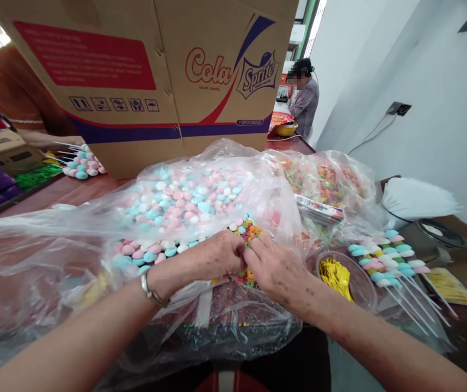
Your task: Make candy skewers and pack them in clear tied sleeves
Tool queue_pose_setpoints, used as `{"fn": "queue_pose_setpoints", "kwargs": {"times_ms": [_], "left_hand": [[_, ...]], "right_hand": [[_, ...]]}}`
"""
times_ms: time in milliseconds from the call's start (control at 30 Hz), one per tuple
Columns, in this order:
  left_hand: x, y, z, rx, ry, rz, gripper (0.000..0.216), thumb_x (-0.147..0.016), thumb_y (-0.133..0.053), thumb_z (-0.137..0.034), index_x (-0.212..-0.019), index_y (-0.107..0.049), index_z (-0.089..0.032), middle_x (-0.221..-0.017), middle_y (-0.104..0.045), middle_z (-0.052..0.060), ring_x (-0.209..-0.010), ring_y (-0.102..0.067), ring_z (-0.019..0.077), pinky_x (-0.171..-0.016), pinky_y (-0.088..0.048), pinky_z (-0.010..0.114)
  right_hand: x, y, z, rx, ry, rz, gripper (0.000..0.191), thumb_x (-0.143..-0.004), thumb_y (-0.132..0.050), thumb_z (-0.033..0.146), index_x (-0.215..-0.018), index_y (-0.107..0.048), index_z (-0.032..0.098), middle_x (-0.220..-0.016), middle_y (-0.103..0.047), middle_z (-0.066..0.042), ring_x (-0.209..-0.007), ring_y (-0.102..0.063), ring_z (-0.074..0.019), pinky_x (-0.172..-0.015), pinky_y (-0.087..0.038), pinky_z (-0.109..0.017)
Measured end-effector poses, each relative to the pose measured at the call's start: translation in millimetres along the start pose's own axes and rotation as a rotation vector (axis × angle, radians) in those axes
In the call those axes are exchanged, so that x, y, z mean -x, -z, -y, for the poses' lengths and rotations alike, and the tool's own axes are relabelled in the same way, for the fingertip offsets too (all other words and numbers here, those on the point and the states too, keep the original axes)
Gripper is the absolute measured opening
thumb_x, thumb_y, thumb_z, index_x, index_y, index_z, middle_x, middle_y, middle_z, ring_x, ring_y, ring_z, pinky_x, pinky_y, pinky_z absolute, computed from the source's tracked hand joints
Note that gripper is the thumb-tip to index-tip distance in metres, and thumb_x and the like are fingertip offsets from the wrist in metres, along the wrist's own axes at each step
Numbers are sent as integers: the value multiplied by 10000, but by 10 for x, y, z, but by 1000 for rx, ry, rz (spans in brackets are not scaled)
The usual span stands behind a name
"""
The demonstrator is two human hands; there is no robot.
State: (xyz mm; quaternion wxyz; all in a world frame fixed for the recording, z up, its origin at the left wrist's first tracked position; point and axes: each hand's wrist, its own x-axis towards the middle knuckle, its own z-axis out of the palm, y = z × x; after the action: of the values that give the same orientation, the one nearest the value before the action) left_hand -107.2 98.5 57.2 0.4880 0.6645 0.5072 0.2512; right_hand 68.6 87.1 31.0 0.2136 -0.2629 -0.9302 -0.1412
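Observation:
My left hand (221, 255), with a bracelet (152, 289) on its wrist, meets my right hand (274, 269) over the front of the clear plastic bags. The fingers of both are curled in a pinch, and whatever they hold is hidden between them. Small ring-shaped candies (253, 231) in yellow, orange, red and green lie right behind and below the fingertips. Beyond my left hand spreads a heap of pink, white and blue round candies (180, 204), partly under clear plastic (290, 196). Some of these round candies lie uncovered near my left wrist.
A large cardboard box (127, 117) stands behind the bags. To the right are a round tub of gold ties (335, 277), finished candy skewers (388, 258) and a bundle of white sticks (417, 198). More skewers (84, 163) lie left. A person (307, 103) works at the back.

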Motion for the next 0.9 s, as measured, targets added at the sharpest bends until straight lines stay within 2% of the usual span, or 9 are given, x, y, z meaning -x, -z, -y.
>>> {"fn": "queue_pose_setpoints", "kwargs": {"times_ms": [100, 200, 267, 333, 400, 500, 667, 767, 900], "left_hand": [[53, -179, -4, -164, -134, -308, 91, -702, -588, -111, -681, -623, -192, -753, -631, 71, -822, -553, 257, -818, -423, 397], [137, -333, 41, -266, -376, -550, 87, -804, -588, -242, -830, -649, -185, -927, -638, 124, -959, -518, 285, -922, -361, 445], [166, -353, 60, -124, -386, -566, 173, -842, -591, -351, -814, -644, -189, -845, -636, 93, -857, -534, 251, -857, -398, 406], [158, -274, 35, 218, -227, -482, 333, -883, -518, -477, -764, -625, -185, -743, -626, 64, -724, -543, 216, -746, -439, 365], [142, -106, -37, 543, -121, -415, 500, -894, -400, -603, -758, -625, -178, -715, -644, 69, -662, -568, 209, -684, -470, 358], [188, 197, -155, 797, -197, -359, 565, -850, -408, -692, -812, -669, -192, -728, -688, 73, -725, -641, 237, -721, -502, 381], [347, 334, -111, 591, -113, -110, 588, -806, -520, -694, -766, -729, -146, -686, -707, 105, -744, -668, 255, -785, -505, 379], [385, 185, -68, 697, -52, -206, 372, -810, -649, -519, -779, -698, -151, -786, -710, 64, -737, -643, 184, -709, -510, 283], [564, 92, -131, 781, -47, -601, 176, -736, -757, -272, -832, -647, -175, -723, -692, 6, -613, -625, 134, -578, -508, 223]], "right_hand": [[-104, -182, -63, 14, -320, -135, 221, -909, -403, 86, -806, -587, 155, -731, -589, -87, -680, -491, -215, -580, -357, -321], [-276, -179, -140, -246, -615, -337, 202, -915, -428, 181, -751, -545, 190, -706, -586, -39, -660, -510, -174, -608, -384, -287], [-376, -76, -105, -494, -723, -469, 179, -908, -433, 206, -765, -541, 196, -704, -582, -7, -658, -530, -146, -627, -410, -261], [-435, 43, 7, -690, -710, -531, 154, -897, -444, 203, -785, -549, 200, -714, -584, 9, -669, -546, -128, -643, -430, -242], [-448, 117, 134, -783, -617, -518, 149, -882, -456, 189, -768, -550, 204, -728, -586, 8, -697, -553, -126, -672, -440, -241], [-412, 112, 211, -859, -618, -476, 167, -869, -465, 186, -720, -538, 202, -674, -548, 24, -651, -523, -116, -640, -429, -232], [-398, 29, 214, -936, -770, -502, 149, -857, -496, 220, -719, -547, 196, -645, -524, 39, -616, -497, -108, -604, -416, -217], [-465, 16, 398, -1146, -691, -436, 147, -867, -502, 235, -739, -558, 191, -711, -558, 25, -654, -507, -106, -633, -426, -214], [-519, 6, 620, -1423, -637, -120, 163, -876, -526, 255, -743, -591, 187, -665, -528, 48, -610, -471, -87, -579, -392, -189]]}}
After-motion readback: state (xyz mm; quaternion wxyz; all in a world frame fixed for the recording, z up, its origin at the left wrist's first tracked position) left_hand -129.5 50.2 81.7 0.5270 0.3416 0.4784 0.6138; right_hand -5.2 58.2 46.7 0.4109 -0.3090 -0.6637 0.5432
